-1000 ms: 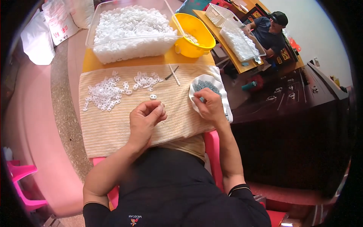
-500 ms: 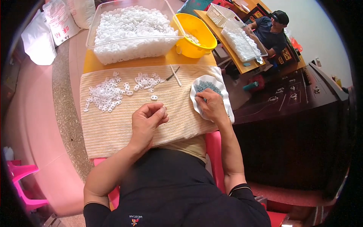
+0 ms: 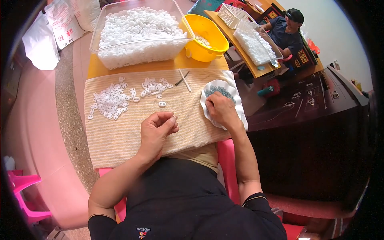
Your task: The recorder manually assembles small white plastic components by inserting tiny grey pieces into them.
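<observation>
Thumb and fingers pinched together, my left hand (image 3: 158,129) hovers over the striped cloth (image 3: 120,144); what sits in the pinch, if anything, is too small to name. My right hand (image 3: 222,109) reaches into a white dish with a wavy rim (image 3: 239,108), its fingertips closed at the small grey-blue pieces (image 3: 220,91) there. Whether a piece is between those fingertips is hidden. Just beyond my left hand lies a single white two-holed plastic piece (image 3: 162,104). A big pile of such white pieces (image 3: 110,102) spreads at the left, beside a smaller pile (image 3: 155,87).
A clear bin (image 3: 140,45) full of white pieces stands at the table's far side, beside a yellow basin (image 3: 218,38). A white stick and a dark one (image 3: 185,80) lie crossed on the cloth. At another table, a person in a cap (image 3: 286,34) works by a second bin (image 3: 256,46).
My right hand has shifted slightly within the dish, its fingers tucked further down. My left hand stays pinched in nearly the same place.
</observation>
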The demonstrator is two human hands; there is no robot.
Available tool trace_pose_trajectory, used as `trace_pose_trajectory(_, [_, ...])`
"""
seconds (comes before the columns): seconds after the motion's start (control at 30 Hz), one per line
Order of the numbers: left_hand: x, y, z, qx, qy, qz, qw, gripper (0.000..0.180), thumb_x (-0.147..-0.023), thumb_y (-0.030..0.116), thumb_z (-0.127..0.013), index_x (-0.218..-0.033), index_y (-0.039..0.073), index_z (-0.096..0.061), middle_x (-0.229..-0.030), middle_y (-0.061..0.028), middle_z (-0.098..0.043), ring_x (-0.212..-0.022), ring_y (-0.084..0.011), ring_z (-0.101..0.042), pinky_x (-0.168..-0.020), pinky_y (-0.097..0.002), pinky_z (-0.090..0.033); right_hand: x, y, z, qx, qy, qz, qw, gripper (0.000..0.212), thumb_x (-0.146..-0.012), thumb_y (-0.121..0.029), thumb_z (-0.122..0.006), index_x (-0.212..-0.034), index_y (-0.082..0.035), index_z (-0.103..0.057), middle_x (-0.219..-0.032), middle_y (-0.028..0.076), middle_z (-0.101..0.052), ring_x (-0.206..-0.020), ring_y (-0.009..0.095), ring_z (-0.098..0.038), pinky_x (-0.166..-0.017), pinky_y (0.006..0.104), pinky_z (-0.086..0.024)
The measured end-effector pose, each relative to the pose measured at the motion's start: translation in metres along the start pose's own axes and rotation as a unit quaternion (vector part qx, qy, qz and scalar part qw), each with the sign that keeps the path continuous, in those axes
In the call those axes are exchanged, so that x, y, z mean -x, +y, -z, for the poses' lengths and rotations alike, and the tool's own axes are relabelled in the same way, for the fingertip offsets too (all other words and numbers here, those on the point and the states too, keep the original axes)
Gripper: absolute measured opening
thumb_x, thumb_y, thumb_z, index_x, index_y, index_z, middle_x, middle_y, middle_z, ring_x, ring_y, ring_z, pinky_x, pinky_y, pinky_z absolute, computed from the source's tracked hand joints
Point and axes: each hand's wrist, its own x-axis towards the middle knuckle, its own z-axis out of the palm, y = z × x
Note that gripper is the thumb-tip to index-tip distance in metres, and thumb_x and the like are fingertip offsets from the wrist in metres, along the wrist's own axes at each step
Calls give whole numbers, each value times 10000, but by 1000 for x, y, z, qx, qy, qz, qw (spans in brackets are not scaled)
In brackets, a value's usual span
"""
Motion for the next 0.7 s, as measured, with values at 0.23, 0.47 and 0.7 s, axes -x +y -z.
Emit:
trace_pose_trajectory(0.23, [0,1,-1,-9,6,4,1000,140,-880,35,-636,-1005,-22,-610,-873,-66,-639,-759,-113,-617,-708,-262,-562,6,5,6,-33,23,26,999,124,-865,-164,-571,-878,-59,-635,-927,142,-607,-856,367,-614,-763,451,-491])
trace_pose_trajectory(0.47, [0,-2,0,-10,2,2,1000,131,-879,35,-638,-996,-17,-611,-874,-62,-638,-759,-113,-617,-707,-262,-561,8,9,9,-7,62,18,998,191,-848,-181,-611,-997,-66,-645,-997,133,-604,-874,370,-618,-767,451,-504])
trace_pose_trajectory(0.7, [1,-1,-1,-8,2,7,1000,115,-877,36,-640,-977,-13,-611,-858,-57,-636,-748,-109,-615,-700,-256,-561,4,18,-2,-3,66,16,998,176,-844,-174,-616,-986,-77,-649,-988,131,-605,-866,370,-620,-764,450,-504])
